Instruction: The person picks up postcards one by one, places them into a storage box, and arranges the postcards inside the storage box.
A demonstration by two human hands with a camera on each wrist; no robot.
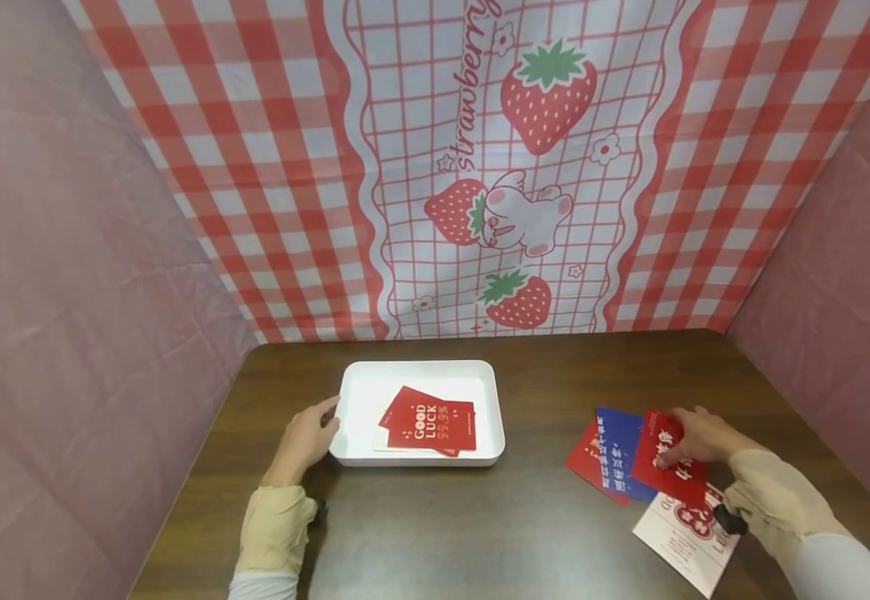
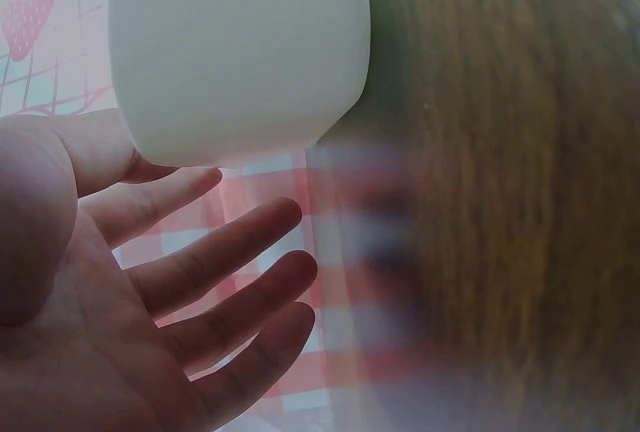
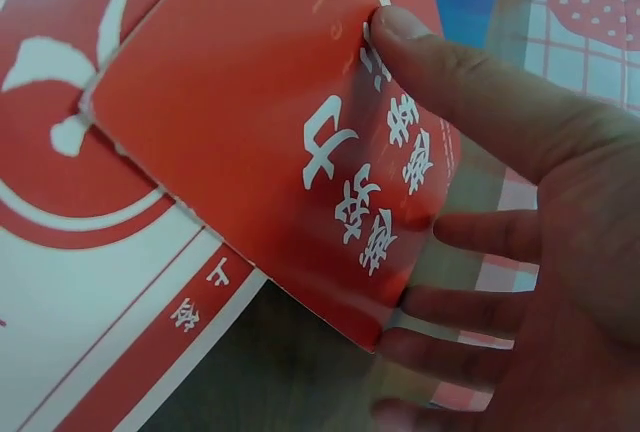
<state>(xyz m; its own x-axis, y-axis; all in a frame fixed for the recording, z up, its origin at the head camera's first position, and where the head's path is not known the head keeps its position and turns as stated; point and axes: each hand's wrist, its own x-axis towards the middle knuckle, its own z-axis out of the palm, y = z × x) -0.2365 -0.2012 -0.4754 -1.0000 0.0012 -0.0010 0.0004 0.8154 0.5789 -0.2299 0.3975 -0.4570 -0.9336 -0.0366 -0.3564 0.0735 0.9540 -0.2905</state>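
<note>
A white tray (image 1: pixel 493 417) stands left of the table's middle, holding a few overlapping cards, with a red "GOOD LUCK" card (image 1: pixel 420 422) on top. My left hand (image 1: pixel 310 435) touches the tray's left side, its fingers spread and fairly straight in the left wrist view. At the right, my right hand (image 1: pixel 705 435) pinches a red card (image 3: pixel 270 142) with white characters. The thumb lies on that card's face and the other fingers are at its edge, their tips partly hidden. Beneath or beside it are a blue card (image 1: pixel 615 454) and a white card with red print (image 1: pixel 678 542).
Another red card (image 1: pixel 585 454) lies partly under the blue one. The brown wooden table (image 1: pixel 435 533) meets a red-and-white strawberry cloth (image 1: pixel 480 250) at its back edge. Pink cloth (image 1: pixel 90 292) hangs along the left side, and more hangs at the right.
</note>
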